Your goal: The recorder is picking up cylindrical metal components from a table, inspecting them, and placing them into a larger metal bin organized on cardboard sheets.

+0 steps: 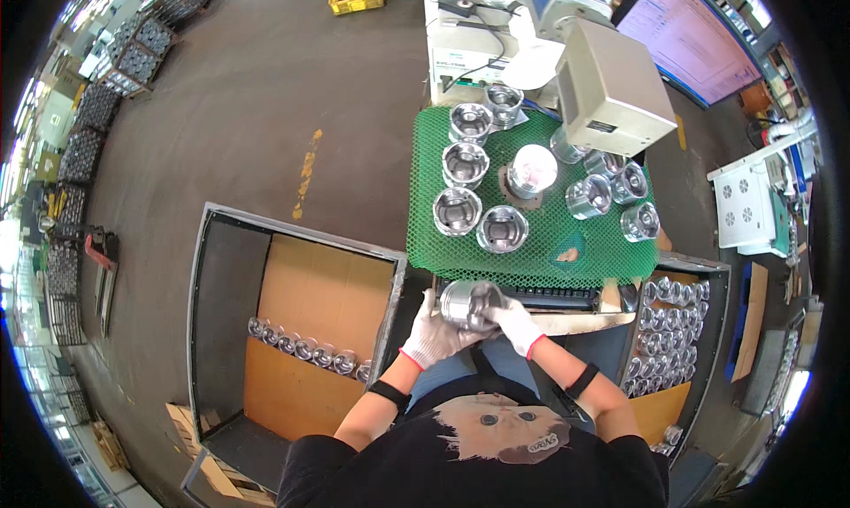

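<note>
Between my two white-gloved hands, just in front of the bench edge, is a shiny metal piston (467, 304), tilted on its side. My left hand (433, 334) is closed round its left and lower side. My right hand (513, 323) grips it at the right. Ahead of them lies a green mesh mat (549, 264). On its left part stand several pistons, the nearest being one piston (503, 230) with its hollow side up. A brightly lit piston (532, 170) sits mid-mat, and more lie or stand at the right beneath a beige machine head (611, 87).
A keyboard (553, 298) lies under the mat's front edge. At my left is a grey bin (297, 233) with cardboard and a row of pistons. At my right another bin (722, 304) holds rows of pistons. A monitor (695, 34) stands at the back right.
</note>
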Tool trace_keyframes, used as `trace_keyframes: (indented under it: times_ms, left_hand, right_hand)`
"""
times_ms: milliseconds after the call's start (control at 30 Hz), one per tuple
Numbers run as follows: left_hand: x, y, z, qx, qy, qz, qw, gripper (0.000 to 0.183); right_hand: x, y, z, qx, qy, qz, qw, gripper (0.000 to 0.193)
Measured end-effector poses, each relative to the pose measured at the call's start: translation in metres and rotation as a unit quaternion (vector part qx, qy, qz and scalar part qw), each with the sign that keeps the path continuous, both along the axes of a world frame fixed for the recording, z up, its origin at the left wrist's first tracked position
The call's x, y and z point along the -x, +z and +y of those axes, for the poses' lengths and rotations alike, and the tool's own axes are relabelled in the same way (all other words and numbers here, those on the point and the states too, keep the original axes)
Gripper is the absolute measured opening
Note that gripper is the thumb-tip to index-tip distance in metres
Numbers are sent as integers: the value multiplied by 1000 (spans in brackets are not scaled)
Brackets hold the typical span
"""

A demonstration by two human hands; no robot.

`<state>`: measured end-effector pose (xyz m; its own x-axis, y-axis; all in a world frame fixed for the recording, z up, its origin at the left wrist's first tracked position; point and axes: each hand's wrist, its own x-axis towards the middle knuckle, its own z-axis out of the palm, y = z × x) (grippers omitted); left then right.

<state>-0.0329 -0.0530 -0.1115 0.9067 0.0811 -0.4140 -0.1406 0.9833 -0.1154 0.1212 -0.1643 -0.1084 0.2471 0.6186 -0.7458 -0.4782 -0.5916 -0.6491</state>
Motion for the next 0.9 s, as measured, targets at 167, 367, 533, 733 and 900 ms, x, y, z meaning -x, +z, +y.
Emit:
trace_keyframes:
  times_ms: [167,367,533,733,900]
  left_hand:
    - [-24,-44,4,-76,-40,170,982,86]
    - [-30,-49,32,-94,-18,184,978,82]
    - [-17,-57,46,-108,-59,170,978,79]
    - [-14,-54,50,-170,-64,175,968,84]
    - [-7,-61,51,-194,-52,179,963,78]
  right_hand:
    - [-1,-66,35,-63,-21,-256,964,38]
    - [12,-22,58,56,111,-368,922,55]
    - [3,59,68,-32,222,-729,647,70]
    - [-18,35,121,61,306,-702,640,70]
    - [-13,29,143,126,313,-665,666,62]
